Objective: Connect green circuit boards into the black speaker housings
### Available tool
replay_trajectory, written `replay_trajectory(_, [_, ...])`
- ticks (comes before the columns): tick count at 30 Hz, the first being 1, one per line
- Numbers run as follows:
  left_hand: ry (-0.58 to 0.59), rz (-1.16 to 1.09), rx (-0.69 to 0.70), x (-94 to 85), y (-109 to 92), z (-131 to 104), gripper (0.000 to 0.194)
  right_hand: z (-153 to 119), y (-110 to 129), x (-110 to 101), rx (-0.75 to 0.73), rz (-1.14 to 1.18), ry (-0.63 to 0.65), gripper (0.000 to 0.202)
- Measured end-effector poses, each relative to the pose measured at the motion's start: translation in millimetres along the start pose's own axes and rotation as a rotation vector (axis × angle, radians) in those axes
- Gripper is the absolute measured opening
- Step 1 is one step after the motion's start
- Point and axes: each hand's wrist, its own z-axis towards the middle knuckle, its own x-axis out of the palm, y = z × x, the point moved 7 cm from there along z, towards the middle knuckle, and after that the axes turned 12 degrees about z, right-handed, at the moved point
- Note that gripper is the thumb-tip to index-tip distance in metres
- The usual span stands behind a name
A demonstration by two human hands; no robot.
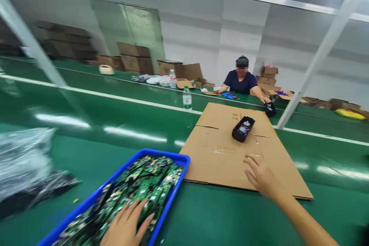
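My left hand (127,223) lies over the heap of green circuit boards (144,188) in a blue tray (186,161), its fingers spread and no board gripped between them. Above the near right part of a flat cardboard sheet (201,165), my right hand (262,175) reaches forward with fingers apart, holding nothing. Beyond its fingertips rests a black plastic housing (243,128) with round silver parts and coloured wires inside. A gap separates that hand from the housing.
Plastic bags (25,165) lie at left. A water bottle (187,99) stands beyond the tray. Across the bench a co-worker (240,78) has one hand on another black housing (270,109). Slanted white posts (317,54) rise on both sides. Cardboard boxes (135,59) line the back.
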Motion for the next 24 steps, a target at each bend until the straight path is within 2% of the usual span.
replay_trajectory(2, [0.047,0.025,-0.007,-5.6,-0.5,-3.2,0.042,41.7,-29.3,30.2,0.078,-0.003,0.041,0.029])
replay_trajectory(5, [0.083,-0.019,-0.019,-10.4,-7.3,-8.3,0.039,86.5,-63.9,64.3,0.19,-0.049,0.108,0.032])
replay_trajectory(8, [0.089,-0.059,-0.05,-14.0,-11.4,-12.8,0.034,115.6,-84.0,78.4,0.3,-0.126,0.175,0.032])
replay_trajectory(11, [0.085,-0.116,-0.091,-19.5,-11.8,-15.5,0.031,133.8,-93.0,79.1,0.395,-0.198,0.236,0.028])
replay_trajectory(15, [0.084,-0.203,-0.169,-25.4,-8.8,-14.3,0.027,144.6,-96.2,74.6,0.449,-0.257,0.286,0.025])
replay_trajectory(19, [0.087,-0.315,-0.246,-26.6,-7.2,-10.3,0.026,141.5,-93.1,71.6,0.509,-0.299,0.304,0.026])
replay_trajectory(21, [0.094,-0.383,-0.287,-26.7,-7.0,-8.3,0.024,132.4,-82.5,72.8,0.519,-0.304,0.341,0.027])
replay_trajectory(24, [0.095,-0.492,-0.365,-29.4,-6.8,-6.5,0.019,105.3,-50.5,72.7,0.455,-0.262,0.435,0.025])
